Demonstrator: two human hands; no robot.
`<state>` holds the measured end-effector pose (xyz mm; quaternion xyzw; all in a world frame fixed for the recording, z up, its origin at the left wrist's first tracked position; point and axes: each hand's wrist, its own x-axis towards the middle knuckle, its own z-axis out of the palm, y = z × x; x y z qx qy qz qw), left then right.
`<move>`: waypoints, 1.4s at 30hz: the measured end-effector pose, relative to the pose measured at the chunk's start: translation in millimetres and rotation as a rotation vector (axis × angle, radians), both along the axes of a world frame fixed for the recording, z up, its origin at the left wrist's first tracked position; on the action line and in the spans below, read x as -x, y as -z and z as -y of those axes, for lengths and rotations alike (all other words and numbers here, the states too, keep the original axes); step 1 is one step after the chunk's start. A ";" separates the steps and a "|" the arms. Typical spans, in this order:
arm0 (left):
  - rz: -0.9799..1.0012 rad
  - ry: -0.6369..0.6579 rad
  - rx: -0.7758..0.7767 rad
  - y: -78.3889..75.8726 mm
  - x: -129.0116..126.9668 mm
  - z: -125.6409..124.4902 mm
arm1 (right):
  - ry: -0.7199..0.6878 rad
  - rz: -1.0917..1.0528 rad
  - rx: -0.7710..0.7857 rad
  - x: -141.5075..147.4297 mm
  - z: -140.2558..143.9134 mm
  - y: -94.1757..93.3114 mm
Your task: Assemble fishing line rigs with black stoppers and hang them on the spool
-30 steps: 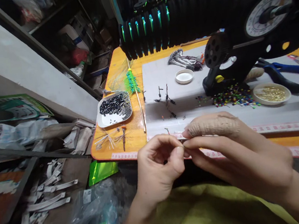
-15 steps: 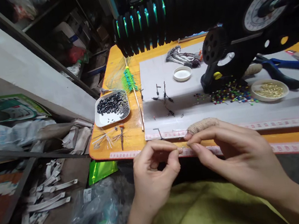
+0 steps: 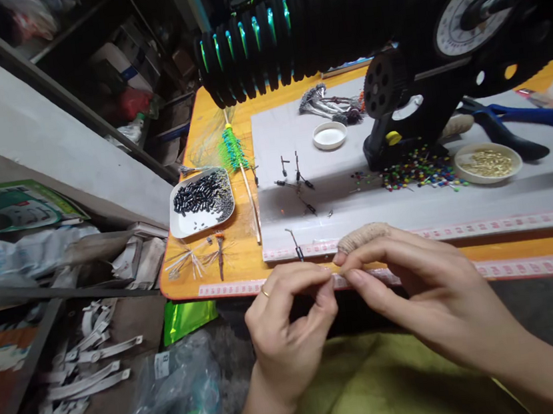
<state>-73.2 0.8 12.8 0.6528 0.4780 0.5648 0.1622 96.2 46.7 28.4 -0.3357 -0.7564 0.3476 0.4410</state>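
Observation:
My left hand (image 3: 293, 319) is closed in a pinch, thumb against forefinger, above the table's front edge. Facing it, my right hand (image 3: 417, 284) pinches too, its fingertips almost meeting the left ones. Whatever they hold is too small to make out. A beige wrap (image 3: 365, 236) covers one finger of the right hand. Just beyond the left knuckles, a small black weighted wire piece (image 3: 296, 245) stands at the board's edge. Several similar black pieces (image 3: 303, 180) lie or stand farther back on the white board (image 3: 358, 217).
A white tray (image 3: 188, 226) of black tubes sits left, near a green bristly stick (image 3: 233, 152). A black machine (image 3: 315, 27) overhangs the board. Coloured-head pins (image 3: 413, 173), a dish of brass pieces (image 3: 488, 164), blue-handled pliers (image 3: 538, 118), a white lid (image 3: 329, 136) and a measuring tape (image 3: 526, 268) lie around.
My left hand has turned slightly, showing a ring, and the two hands' fingertips are closer together. The whole view has shifted a little, moving the table things leftward.

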 end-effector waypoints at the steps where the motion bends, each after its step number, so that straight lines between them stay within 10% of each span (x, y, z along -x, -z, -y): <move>1: 0.077 0.000 0.019 3.1 -1.8 0.8 | -0.006 -0.005 0.010 0.6 -0.1 -0.2; 9: 0.579 0.030 0.110 9.8 -20.0 1.5 | -0.062 -0.074 0.043 8.9 0.2 -4.5; 16: 0.597 0.042 0.206 6.9 -21.8 4.9 | -0.146 -0.095 0.115 7.9 0.3 -6.2; 30: 0.870 0.265 0.343 5.5 -20.7 3.5 | -0.129 0.030 -0.269 -8.6 -4.0 -6.2; 42: 0.552 0.146 0.202 8.1 -17.8 -2.9 | -0.060 0.129 -0.258 -12.6 -3.1 7.9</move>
